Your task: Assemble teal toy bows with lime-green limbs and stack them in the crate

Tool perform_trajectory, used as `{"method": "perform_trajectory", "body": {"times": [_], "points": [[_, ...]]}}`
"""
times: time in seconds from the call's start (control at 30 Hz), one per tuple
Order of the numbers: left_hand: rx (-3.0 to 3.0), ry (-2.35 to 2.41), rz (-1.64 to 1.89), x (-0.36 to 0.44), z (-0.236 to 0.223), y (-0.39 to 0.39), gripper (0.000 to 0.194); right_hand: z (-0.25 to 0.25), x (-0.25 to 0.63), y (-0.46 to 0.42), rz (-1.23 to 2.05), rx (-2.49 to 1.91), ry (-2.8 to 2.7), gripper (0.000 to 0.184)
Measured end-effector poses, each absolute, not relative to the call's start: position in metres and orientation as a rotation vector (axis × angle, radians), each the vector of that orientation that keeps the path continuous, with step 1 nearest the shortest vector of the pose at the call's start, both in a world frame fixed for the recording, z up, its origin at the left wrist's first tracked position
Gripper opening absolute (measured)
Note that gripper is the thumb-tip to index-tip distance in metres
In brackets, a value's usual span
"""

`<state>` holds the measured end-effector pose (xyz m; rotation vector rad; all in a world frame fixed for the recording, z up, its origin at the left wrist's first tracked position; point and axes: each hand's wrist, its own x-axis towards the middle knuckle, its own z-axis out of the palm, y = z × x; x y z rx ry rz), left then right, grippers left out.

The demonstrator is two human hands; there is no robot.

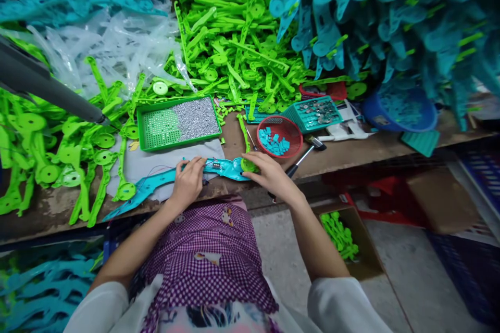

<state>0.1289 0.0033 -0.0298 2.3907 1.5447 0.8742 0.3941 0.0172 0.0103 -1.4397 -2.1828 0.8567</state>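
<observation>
A long blue plastic shell (pixel 152 182) lies across a grey cloth at the table's front edge, its hollow side up, with thin wires and a small dark component showing in the middle. My left hand (pixel 189 181) is closed over the shell left of that component. At the shell's right, rounded end, my right hand (pixel 272 174) grips the round end of a green plastic arm (pixel 245 138). The arm's narrow part points away from me. My right fingers partly cover where the green and blue pieces meet.
A green tray (pixel 158 124) of small metal pieces stands behind the shell. To the right are a red basket (pixel 279 136) of small blue pieces, a hammer (pixel 307 155) and a teal basket (pixel 312 114). Piles of green arms (pixel 234 36) and blue shells (pixel 375 0) crowd the back.
</observation>
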Motion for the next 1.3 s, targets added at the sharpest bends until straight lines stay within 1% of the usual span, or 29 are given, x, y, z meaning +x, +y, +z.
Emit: {"method": "perform_trajectory", "body": {"times": [0.23, 0.47, 0.7, 0.9, 1.1, 1.3], "points": [[2.387, 1.562, 0.883, 0.131, -0.031, 0.003, 0.027, 0.006, 0.379, 0.037, 0.749, -1.422, -2.289, 0.047], [2.358, 1.563, 0.891, 0.131, -0.032, 0.002, 0.029, 0.015, 0.385, 0.046, 0.924, -1.33, -2.345, 0.042], [2.351, 1.572, 0.885, 0.132, -0.033, 0.002, 0.029, 0.02, 0.394, 0.055, 1.02, -1.213, -2.486, 0.045], [2.348, 1.587, 0.912, 0.133, -0.032, 0.002, 0.027, 0.021, 0.38, 0.053, 0.88, -1.362, -2.446, 0.046], [2.325, 1.593, 0.898, 0.134, -0.031, 0.001, 0.027, 0.023, 0.397, 0.06, 1.158, -1.166, -2.501, 0.049], [2.322, 1.591, 0.9, 0.134, -0.032, 0.001, 0.027, 0.022, 0.402, 0.06, 1.024, -1.234, -2.533, 0.051]]}}
